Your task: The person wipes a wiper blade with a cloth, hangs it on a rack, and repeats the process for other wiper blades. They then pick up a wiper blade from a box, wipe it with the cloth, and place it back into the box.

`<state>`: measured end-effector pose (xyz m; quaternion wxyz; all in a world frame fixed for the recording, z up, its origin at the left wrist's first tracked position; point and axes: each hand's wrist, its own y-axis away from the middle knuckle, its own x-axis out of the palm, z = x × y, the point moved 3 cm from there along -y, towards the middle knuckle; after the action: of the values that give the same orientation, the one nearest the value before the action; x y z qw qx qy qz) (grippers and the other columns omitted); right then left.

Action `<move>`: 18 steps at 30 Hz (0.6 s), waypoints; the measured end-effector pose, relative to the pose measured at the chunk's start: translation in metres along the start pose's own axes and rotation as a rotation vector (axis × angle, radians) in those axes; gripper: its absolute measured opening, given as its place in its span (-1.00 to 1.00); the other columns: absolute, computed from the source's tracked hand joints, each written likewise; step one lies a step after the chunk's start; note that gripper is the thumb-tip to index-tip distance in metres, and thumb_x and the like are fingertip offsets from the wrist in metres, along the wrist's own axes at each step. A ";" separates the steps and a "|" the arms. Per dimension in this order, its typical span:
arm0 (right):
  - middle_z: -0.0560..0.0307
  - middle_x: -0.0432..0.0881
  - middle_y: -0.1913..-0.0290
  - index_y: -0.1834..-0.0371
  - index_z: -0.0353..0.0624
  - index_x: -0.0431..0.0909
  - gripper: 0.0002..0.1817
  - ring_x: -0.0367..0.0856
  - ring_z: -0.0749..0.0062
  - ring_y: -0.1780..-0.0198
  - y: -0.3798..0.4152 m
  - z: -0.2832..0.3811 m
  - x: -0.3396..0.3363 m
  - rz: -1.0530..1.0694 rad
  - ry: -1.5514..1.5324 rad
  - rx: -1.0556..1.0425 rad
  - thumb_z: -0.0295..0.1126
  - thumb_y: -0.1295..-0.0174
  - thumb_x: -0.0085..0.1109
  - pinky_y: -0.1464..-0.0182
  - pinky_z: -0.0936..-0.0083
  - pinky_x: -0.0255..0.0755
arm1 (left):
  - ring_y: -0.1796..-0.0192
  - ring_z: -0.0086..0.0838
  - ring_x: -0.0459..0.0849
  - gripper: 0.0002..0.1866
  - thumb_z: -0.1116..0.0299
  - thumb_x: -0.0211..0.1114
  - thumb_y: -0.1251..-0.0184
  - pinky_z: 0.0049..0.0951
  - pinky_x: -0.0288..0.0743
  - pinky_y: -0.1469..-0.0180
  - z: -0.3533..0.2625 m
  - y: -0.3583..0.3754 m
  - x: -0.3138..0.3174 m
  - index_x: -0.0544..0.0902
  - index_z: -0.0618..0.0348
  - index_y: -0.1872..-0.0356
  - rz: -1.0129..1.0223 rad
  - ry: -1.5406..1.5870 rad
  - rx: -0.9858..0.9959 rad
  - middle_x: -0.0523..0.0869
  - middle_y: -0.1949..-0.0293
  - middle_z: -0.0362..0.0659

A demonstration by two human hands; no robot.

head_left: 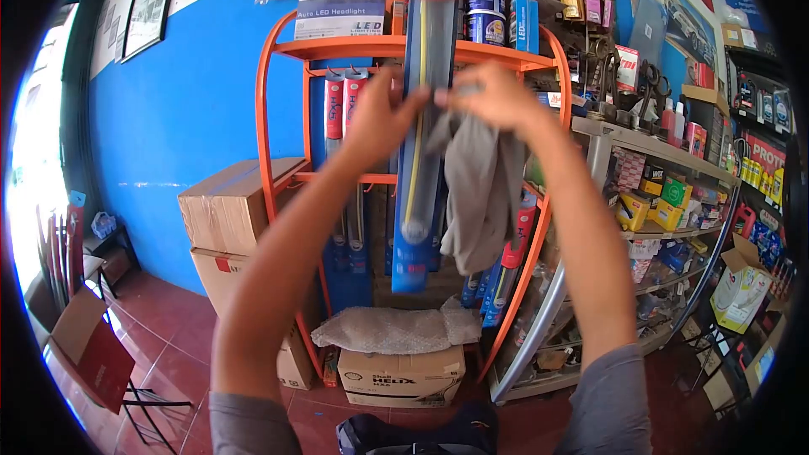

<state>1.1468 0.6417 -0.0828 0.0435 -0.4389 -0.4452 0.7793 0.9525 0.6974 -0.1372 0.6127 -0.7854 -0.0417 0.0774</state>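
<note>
A long, upright wiper blade package (415, 194), blue below and red at the top, is in front of the orange rack (354, 48). My left hand (379, 114) is closed on its left edge about midway up. At its right edge is my right hand (489, 99), fingers closed, with a grey cloth (479, 190) hanging below it. More red and blue packages (334, 109) hang on the rack behind my left hand. The fingertips of both hands are slightly blurred.
Cardboard boxes (221, 217) are stacked left of the rack. Bubble wrap (396, 328) lies on a Shell Helix box (400, 377) at its foot. A glass display case (594, 139) stands at right, a folding chair (91, 350) at left. An LED headlight box (339, 13) tops the rack.
</note>
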 end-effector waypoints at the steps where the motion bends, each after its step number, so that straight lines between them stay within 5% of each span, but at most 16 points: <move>1: 0.09 0.82 0.31 0.20 -0.20 0.80 -0.52 0.75 0.40 0.25 -0.019 0.008 -0.021 -0.053 0.065 -0.027 0.06 -0.17 0.50 0.08 0.39 0.55 | 0.30 -0.36 0.70 -0.51 0.09 0.46 -0.37 -0.29 0.57 0.21 -0.026 -0.028 -0.008 0.58 0.32 -0.05 0.074 -0.067 -0.006 0.74 0.32 -0.04; 2: 0.11 0.82 0.31 0.18 -0.21 0.80 -0.50 0.74 0.41 0.25 -0.036 0.016 -0.042 -0.111 0.130 -0.055 0.07 -0.17 0.50 0.08 0.41 0.55 | 0.30 -0.33 0.72 -0.46 0.06 0.46 -0.36 -0.28 0.58 0.17 -0.050 -0.046 -0.012 0.58 0.35 -0.08 -0.045 -0.244 0.054 0.75 0.31 -0.03; 3: 0.14 0.80 0.27 0.14 -0.18 0.80 -0.51 0.71 0.45 0.21 -0.042 0.034 -0.063 -0.080 0.150 -0.072 0.07 -0.20 0.48 0.04 0.43 0.53 | 0.26 -0.52 0.71 -0.42 0.02 0.43 -0.43 -0.45 0.60 0.20 -0.055 -0.073 -0.014 0.57 0.44 -0.08 0.042 -0.192 0.102 0.79 0.23 -0.01; 4: 0.17 0.79 0.23 0.10 -0.16 0.80 -0.51 0.67 0.48 0.16 -0.048 0.050 -0.081 -0.047 0.172 -0.090 0.07 -0.23 0.46 0.00 0.45 0.51 | 0.23 -0.51 0.72 -0.39 0.02 0.44 -0.41 -0.45 0.60 0.18 -0.065 -0.096 -0.015 0.57 0.47 -0.10 -0.054 -0.233 0.331 0.80 0.21 0.00; 5: 0.10 0.81 0.23 0.11 -0.15 0.81 -0.49 0.73 0.37 0.17 -0.060 0.054 -0.094 -0.085 0.207 -0.086 0.09 -0.18 0.48 0.03 0.40 0.54 | 0.15 -0.45 0.76 -0.34 0.00 0.46 -0.38 -0.41 0.62 0.10 -0.080 -0.112 -0.019 0.57 0.51 -0.11 0.061 -0.218 0.316 0.81 0.18 0.03; 6: 0.04 0.83 0.23 0.12 -0.14 0.81 -0.47 0.78 0.27 0.18 -0.061 0.069 -0.103 -0.124 0.244 -0.085 0.12 -0.13 0.50 0.05 0.35 0.57 | 0.17 -0.44 0.77 -0.38 -0.01 0.49 -0.35 -0.40 0.62 0.09 -0.088 -0.126 -0.017 0.62 0.48 -0.03 -0.049 -0.313 0.388 0.82 0.21 0.03; 8: -0.01 0.81 0.09 -0.03 -0.24 0.75 -0.49 0.73 0.43 0.10 -0.056 0.081 -0.117 -0.194 0.416 -0.076 0.02 -0.32 0.39 0.04 0.43 0.56 | 0.19 -0.42 0.77 -0.44 0.00 0.50 -0.33 -0.39 0.61 0.07 -0.093 -0.144 -0.020 0.67 0.41 0.03 -0.021 -0.443 0.454 0.82 0.21 -0.01; 11: 0.05 0.83 0.16 0.06 -0.25 0.77 -0.60 0.72 0.48 0.13 -0.060 0.063 -0.113 -0.234 0.276 -0.081 -0.11 -0.29 0.46 0.06 0.47 0.54 | 0.20 -0.44 0.77 -0.51 0.05 0.51 -0.33 -0.42 0.61 0.13 -0.078 -0.156 -0.006 0.70 0.34 0.04 -0.006 -0.502 0.458 0.82 0.20 -0.05; 12: -0.03 0.82 0.23 0.11 -0.09 0.82 -0.51 0.79 0.13 0.15 -0.078 0.033 -0.110 -0.316 0.434 -0.189 0.09 -0.12 0.50 0.04 0.27 0.59 | 0.20 -0.44 0.77 -0.51 0.05 0.51 -0.33 -0.42 0.61 0.13 -0.070 -0.155 0.002 0.70 0.34 0.04 -0.004 -0.496 0.463 0.82 0.20 -0.05; 14: -0.10 0.80 0.25 0.09 -0.03 0.82 -0.54 0.78 0.01 0.12 -0.090 -0.009 -0.092 -0.420 0.461 -0.293 0.07 -0.10 0.50 0.02 0.20 0.60 | 0.22 -0.46 0.77 -0.53 0.10 0.50 -0.34 -0.43 0.63 0.18 -0.039 -0.151 0.019 0.69 0.32 -0.02 0.067 -0.347 0.328 0.82 0.19 -0.07; 15: -0.13 0.79 0.20 0.06 -0.15 0.79 -0.54 0.77 0.09 0.12 -0.084 -0.016 -0.080 -0.364 0.443 -0.184 0.01 -0.18 0.47 0.00 0.28 0.56 | 0.10 -0.09 0.81 -0.51 0.07 0.53 -0.25 -0.17 0.64 0.02 -0.019 -0.149 0.028 0.69 0.34 0.08 0.025 -0.244 0.344 0.82 0.13 0.06; 18: -0.20 0.77 0.14 0.08 -0.11 0.79 -0.52 0.74 -0.08 0.04 -0.074 -0.054 -0.043 -0.403 0.420 -0.119 0.03 -0.10 0.51 -0.04 0.15 0.55 | 0.29 -0.30 0.82 -0.59 0.21 0.53 -0.28 -0.27 0.65 0.21 0.011 -0.125 0.048 0.65 0.36 0.08 0.117 -0.030 0.069 0.81 0.22 0.06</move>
<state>1.1886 0.7021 -0.0123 0.2628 -0.4950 -0.5496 0.6196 1.0018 0.7465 -0.0220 0.6329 -0.7638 -0.0024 0.1264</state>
